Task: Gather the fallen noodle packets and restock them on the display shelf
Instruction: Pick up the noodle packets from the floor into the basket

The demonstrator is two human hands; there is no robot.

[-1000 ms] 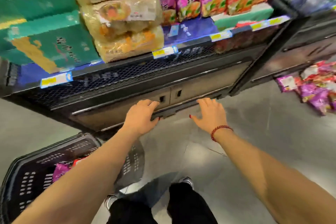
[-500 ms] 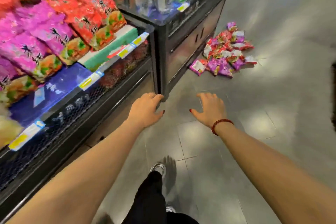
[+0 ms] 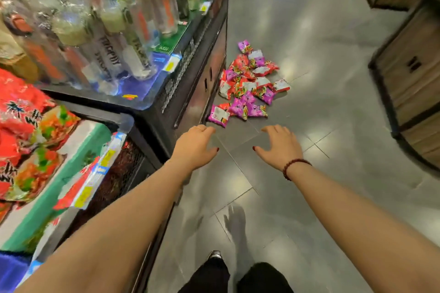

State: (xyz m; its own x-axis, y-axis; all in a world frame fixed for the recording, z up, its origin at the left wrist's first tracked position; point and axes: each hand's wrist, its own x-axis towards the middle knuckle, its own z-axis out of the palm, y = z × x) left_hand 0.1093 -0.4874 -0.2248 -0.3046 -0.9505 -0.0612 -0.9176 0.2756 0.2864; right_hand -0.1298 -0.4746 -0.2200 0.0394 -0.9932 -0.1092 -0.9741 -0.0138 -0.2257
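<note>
While facing down the aisle, held left hand (image 3: 194,147) and right hand (image 3: 279,146) out low, fingers loosely spread, gripping nothing. Saw fallen noodle packets (image 3: 247,83) heaped on the floor (image 3: 321,126) at twelve o'clock, against the base of the bottle unit (image 3: 197,71), with the display shelf (image 3: 128,169) at nine. Judged best to crouch on open tiles at one o'clock, clear of the unit's corner and the wooden cabinet (image 3: 409,74) at two, scooping several together.

Nothing legible. Dark vertical lettering on clear bottles (image 3: 112,54): blurred, unreadable. Black brush-style characters on red packets (image 3: 20,104) on display shelf (image 3: 142,131): unreadable. Yellow price tags (image 3: 169,66) on shelf edges: blurred. White labels on fallen noodle packets (image 3: 247,83): too small to read.
</note>
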